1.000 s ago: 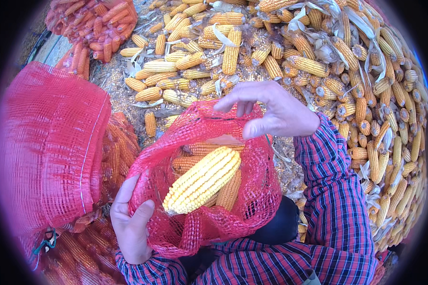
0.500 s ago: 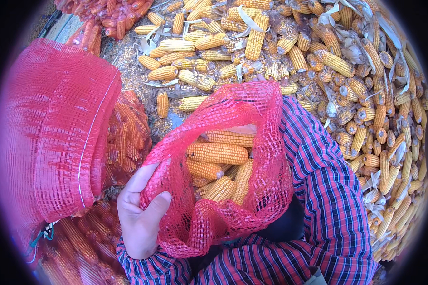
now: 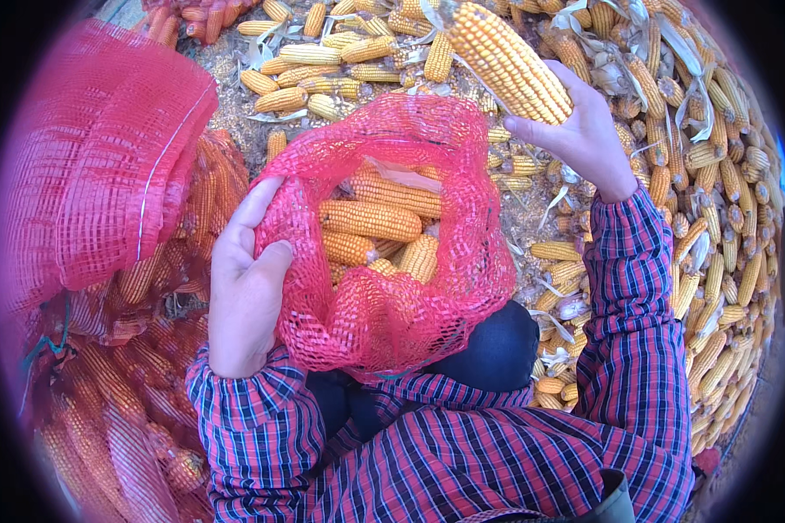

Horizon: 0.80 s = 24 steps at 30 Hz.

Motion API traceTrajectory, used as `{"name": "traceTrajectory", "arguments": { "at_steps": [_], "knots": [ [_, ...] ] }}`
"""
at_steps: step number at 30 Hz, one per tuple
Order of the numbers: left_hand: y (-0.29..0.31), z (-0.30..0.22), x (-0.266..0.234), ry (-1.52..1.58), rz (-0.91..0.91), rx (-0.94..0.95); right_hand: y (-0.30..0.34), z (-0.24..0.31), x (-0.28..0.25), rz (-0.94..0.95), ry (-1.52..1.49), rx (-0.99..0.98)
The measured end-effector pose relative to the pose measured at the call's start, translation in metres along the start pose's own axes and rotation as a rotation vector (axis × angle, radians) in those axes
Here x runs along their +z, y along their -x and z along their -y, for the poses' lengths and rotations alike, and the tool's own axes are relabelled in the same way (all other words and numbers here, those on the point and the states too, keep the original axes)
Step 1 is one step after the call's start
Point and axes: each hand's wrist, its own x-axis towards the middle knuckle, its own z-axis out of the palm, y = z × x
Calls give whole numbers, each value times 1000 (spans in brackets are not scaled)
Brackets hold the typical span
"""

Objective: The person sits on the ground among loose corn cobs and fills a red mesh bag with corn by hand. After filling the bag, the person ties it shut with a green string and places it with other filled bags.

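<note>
A red mesh sack [image 3: 384, 322] stands open-mouthed in front of me, with several yellow-orange corn cobs [image 3: 371, 220] lying inside. My left hand [image 3: 246, 279] grips the sack's left rim, the thumb outside and the fingers partly hidden by the mesh. Up and to the right of the sack, my right hand [image 3: 584, 135] holds a large husked corn cob [image 3: 506, 65] by its lower end. That cob tilts up to the left, apart from the sack, with a bit of pale husk at its far tip.
A big heap of corn cobs [image 3: 715, 288] fills the right side and curves round the back. Loose cobs [image 3: 323, 57] and kernels are strewn on the ground beyond the sack. At the left are filled red mesh sacks [image 3: 113, 410] and a folded stack of red mesh [image 3: 87, 166].
My right hand, formerly hidden behind the sack, has come out to the right and now holds up a corn cob. The view has shifted, and my left hand still grips the rim.
</note>
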Motion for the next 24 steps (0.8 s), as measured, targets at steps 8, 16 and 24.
{"name": "traceTrajectory", "arguments": {
  "at_steps": [8,16,24],
  "knots": [
    [-4,-1,-21,127,-176,-57,12,42,81,12,599,-64],
    [11,10,-35,360,-58,-121,78,2,105,211,-185,918],
    [25,10,-66,427,-53,41,179,161,48,-186,-1500,487]
  ]
}}
